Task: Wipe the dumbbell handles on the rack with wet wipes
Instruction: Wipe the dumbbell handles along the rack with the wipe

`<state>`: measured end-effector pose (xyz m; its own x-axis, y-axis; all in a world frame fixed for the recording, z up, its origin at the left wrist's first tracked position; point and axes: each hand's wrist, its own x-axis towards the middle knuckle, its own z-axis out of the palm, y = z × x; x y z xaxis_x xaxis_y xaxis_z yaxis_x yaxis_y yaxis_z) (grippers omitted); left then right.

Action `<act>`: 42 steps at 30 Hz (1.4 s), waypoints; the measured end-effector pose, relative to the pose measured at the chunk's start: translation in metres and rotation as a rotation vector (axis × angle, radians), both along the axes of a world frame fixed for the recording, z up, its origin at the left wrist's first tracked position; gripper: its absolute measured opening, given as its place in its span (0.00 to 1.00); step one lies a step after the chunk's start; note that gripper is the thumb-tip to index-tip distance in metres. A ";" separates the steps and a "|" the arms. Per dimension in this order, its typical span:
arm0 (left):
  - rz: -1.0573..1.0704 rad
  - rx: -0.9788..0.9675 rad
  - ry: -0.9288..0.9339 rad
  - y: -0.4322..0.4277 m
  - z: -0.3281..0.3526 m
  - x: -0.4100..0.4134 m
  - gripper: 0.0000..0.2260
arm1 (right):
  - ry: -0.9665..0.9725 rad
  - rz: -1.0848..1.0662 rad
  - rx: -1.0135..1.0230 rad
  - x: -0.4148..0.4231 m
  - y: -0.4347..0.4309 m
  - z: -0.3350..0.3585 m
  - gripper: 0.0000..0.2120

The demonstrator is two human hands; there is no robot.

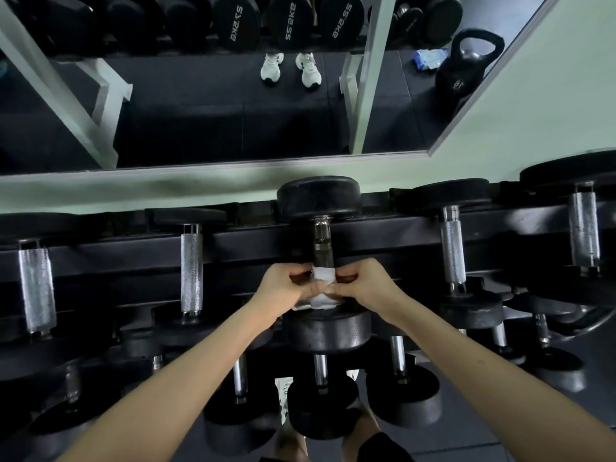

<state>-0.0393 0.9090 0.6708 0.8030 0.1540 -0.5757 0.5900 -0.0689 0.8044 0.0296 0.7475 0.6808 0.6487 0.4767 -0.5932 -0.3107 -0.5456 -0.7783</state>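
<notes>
Ahead of you: large mirror (186,128) set in pale green wall (550,95), wall running below and right of it. In reflection you see pair of white sneakers (271,66) standing on dark floor mats; black kettlebell (463,71) at right; blue-and-white item (430,59) lying just beside kettlebell, identity unclear. Dark grey floor (500,438) at your lower right.

Five upper-row dumbbells (36,288) (191,268) (322,245) (451,248) (583,228), two hands (283,288) (370,286), one wet wipe (323,274), one reflected kettlebell (465,71)
</notes>
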 end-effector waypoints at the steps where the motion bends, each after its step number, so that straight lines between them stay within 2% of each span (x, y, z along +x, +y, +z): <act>1: 0.050 -0.037 0.015 0.001 0.000 0.001 0.20 | 0.017 -0.042 0.024 0.001 0.000 0.000 0.12; 4: 0.143 -0.105 0.049 0.000 -0.002 0.003 0.23 | 0.094 -0.151 0.100 -0.004 0.000 0.001 0.14; 9: 0.056 -0.092 0.029 -0.011 -0.001 -0.011 0.18 | 0.098 -0.022 -0.001 -0.007 -0.004 0.002 0.18; 11: 0.017 -0.085 0.053 -0.007 0.001 -0.006 0.19 | 0.090 0.011 -0.039 -0.002 0.000 0.005 0.22; 15: -0.083 -0.037 0.113 0.001 0.000 0.007 0.24 | 0.066 0.048 -0.089 0.004 0.003 0.008 0.22; 21: -0.022 0.139 0.150 -0.006 0.000 0.002 0.15 | -0.092 0.005 -0.307 -0.009 0.004 0.008 0.25; 25: -0.084 0.010 0.174 -0.002 0.003 0.004 0.12 | 0.129 -0.005 -0.139 -0.001 0.004 0.013 0.24; 27: -0.154 -0.040 0.186 0.000 0.008 0.006 0.07 | 0.174 0.026 -0.088 0.002 0.003 0.016 0.21; 29: -0.150 -0.006 0.175 -0.001 0.009 0.007 0.05 | 0.103 0.024 -0.118 0.000 0.003 0.014 0.23; 33: -0.009 0.125 0.130 -0.010 0.007 0.000 0.07 | -0.104 -0.013 -0.266 -0.010 0.007 0.010 0.25; 38: 0.009 0.035 0.137 -0.008 0.006 0.000 0.13 | 0.081 -0.108 -0.097 -0.009 0.004 0.008 0.37; 42: 0.051 0.127 0.087 -0.009 0.008 0.002 0.12 | -0.033 -0.132 -0.146 -0.010 0.008 0.010 0.36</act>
